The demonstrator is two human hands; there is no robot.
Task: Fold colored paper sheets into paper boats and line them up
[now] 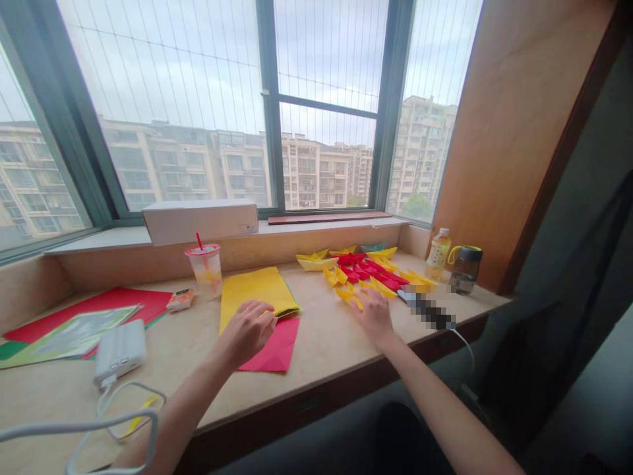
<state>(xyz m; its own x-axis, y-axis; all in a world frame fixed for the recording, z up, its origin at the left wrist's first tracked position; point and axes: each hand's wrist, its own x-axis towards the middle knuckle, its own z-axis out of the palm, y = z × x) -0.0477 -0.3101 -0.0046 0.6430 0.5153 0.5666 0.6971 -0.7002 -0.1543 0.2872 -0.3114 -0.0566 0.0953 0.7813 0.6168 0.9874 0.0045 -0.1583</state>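
Observation:
My left hand (pixel 253 324) is over the lower part of a yellow paper stack (pixel 254 284), its fingers curled together. Their undersides are hidden, so whatever they may hold does not show. Red paper (pixel 274 349) sticks out beneath the stack, and a sliver of green shows at its right edge. Farther right, my right hand (pixel 376 318) has its fingertips closed on a yellow paper boat (pixel 346 294) at the front of a group. Behind it stand several more folded boats, with red boats (pixel 363 269) in the middle and yellow ones around them.
A lidded cup (pixel 205 270) with a straw and a small orange-white packet (pixel 180 300) stand left of the stack. A white power bank (pixel 120 349) trails a cable (pixel 89 425). At right are a phone (pixel 428 309), a drink bottle (pixel 438 256) and a dark bottle (pixel 466 270).

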